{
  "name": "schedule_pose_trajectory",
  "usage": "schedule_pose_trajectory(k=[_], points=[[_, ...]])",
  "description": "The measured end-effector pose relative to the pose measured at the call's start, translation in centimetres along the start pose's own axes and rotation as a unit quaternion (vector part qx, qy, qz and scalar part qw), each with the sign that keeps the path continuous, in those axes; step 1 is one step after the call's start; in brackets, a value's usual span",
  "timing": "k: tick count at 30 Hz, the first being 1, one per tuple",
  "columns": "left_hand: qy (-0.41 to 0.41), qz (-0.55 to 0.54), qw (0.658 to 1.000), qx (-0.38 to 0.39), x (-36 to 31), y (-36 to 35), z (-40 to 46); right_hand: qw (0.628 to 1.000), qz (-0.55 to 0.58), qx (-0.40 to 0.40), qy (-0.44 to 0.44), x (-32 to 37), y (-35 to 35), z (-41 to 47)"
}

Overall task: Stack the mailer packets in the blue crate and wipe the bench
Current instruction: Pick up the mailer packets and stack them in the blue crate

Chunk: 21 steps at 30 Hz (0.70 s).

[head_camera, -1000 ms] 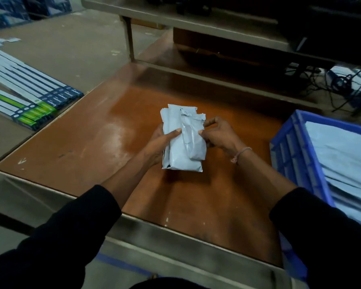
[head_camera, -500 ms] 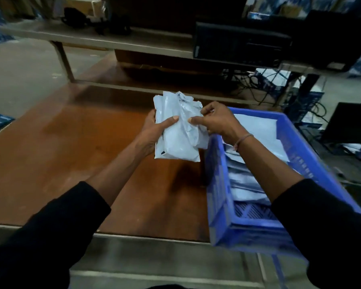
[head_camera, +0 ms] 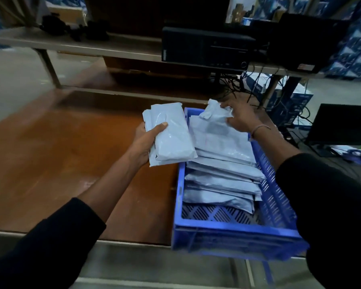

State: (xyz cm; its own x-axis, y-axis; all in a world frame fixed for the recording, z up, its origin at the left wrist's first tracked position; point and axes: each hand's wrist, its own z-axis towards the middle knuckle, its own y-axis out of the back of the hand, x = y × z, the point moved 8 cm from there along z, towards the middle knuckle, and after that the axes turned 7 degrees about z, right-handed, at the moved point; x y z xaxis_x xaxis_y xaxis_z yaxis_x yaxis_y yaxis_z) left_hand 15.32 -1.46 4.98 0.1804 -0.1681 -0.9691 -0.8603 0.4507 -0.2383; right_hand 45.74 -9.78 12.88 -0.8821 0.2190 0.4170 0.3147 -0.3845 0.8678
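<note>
Half a second ago both hands held one bundle of packets together; now they have parted, and the view has swung right so the whole crate shows. At centre left, the brown worktop [head_camera: 56, 155] spreads toward the left edge of the frame. The left hand [head_camera: 143, 142] grips a small stack of grey mailer packets [head_camera: 168, 132] from below, thumb curled over the top, holding it above the worktop just beside the left wall of the blue crate [head_camera: 233, 228]. Inside the crate, a stack of packets [head_camera: 221, 170] lies overlapping along its length. At upper right of the crate, the right hand [head_camera: 241, 115] pinches one crumpled packet [head_camera: 216, 112], over the far end of that stack. No writing on any packet can be read; a grey smudge on the top one is too blurred to make out.
</note>
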Motion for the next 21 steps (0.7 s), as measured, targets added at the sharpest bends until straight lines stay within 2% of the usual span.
schedule_pose_trajectory(k=[8, 16, 19, 21], points=[[0.003, 0.026, 1.0, 0.002, 0.2, -0.7, -0.4, 0.997, -0.065, 0.032, -0.005, -2.1, -6.2, 1.1], [0.003, 0.031, 1.0, 0.002, -0.1, -0.7, -0.4, 0.999, -0.036, 0.031, 0.002, -1.9, -5.7, 0.7], [0.006, 0.036, 0.999, 0.004, -0.2, -1.4, -0.7, 0.999, 0.017, -0.032, 0.012, 0.8, -3.1, -0.2], [0.007, 0.034, 0.999, 0.007, -0.1, -2.0, -0.7, 0.991, 0.123, -0.055, -0.021, 3.1, -1.8, -1.4]])
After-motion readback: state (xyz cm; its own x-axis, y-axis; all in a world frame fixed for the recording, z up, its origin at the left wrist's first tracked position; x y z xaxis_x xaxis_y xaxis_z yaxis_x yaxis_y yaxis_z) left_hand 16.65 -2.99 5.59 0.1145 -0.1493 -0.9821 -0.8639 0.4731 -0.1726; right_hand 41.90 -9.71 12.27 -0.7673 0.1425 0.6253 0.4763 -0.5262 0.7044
